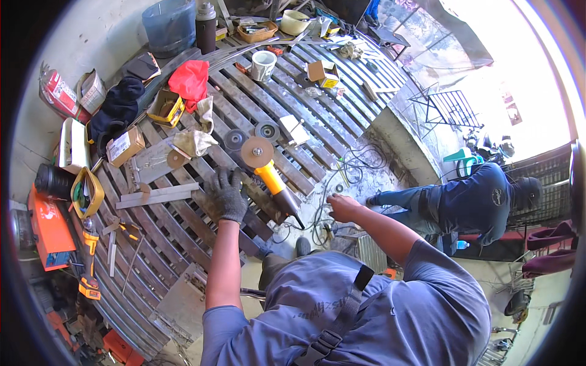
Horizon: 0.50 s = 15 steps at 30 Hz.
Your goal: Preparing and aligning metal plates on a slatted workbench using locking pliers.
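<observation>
My left hand point(227, 196) wears a dark grey work glove and rests over the slatted metal table point(241, 91) with its fingers spread, holding nothing. Just right of it lies an angle grinder point(273, 182) with a yellow and dark body and a brown cutting disc point(256, 152) at its far end. My right hand point(343, 208) is bare, to the right of the grinder and apart from it. Its fingers are curled in, and whatever they may hold is hidden. Beyond the grinder sit two dark grinding discs, one point(234, 139) beside the other point(267, 131), near a small white box point(294, 130).
Flat metal bars point(157, 196), a cloth glove point(194, 143) and boxes crowd the table's left. A cordless tool point(90, 259) lies at the left edge. Cables point(360, 160) coil on the floor beyond my right hand. Another person point(473, 198) bends over at the right.
</observation>
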Motion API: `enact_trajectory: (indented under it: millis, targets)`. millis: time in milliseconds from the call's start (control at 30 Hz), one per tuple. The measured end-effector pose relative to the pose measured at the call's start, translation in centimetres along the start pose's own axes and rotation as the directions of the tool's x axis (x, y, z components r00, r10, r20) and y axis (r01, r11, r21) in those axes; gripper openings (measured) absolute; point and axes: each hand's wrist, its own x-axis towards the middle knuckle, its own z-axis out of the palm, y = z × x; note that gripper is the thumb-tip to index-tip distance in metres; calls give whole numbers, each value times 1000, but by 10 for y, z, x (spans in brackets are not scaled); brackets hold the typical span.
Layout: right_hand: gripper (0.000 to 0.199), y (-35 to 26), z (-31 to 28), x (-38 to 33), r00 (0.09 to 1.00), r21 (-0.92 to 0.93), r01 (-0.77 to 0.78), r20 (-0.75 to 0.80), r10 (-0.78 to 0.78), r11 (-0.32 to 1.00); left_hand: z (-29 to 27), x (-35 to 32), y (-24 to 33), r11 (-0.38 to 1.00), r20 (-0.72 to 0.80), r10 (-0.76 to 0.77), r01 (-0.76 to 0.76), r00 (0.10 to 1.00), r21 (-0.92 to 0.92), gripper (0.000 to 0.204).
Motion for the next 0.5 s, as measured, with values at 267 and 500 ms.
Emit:
enact_trajectory:
  millis: [267,500]
  targets:
    - [63,105,-12,5,956,-9,-290,35,290,957,-31,52,15,978,-320,-158,104,934,-179,68]
    - [71,179,-104,92,793,140,-388,-454,407,911,-9,23,148,843,-321,393,-477,862,-249,54]
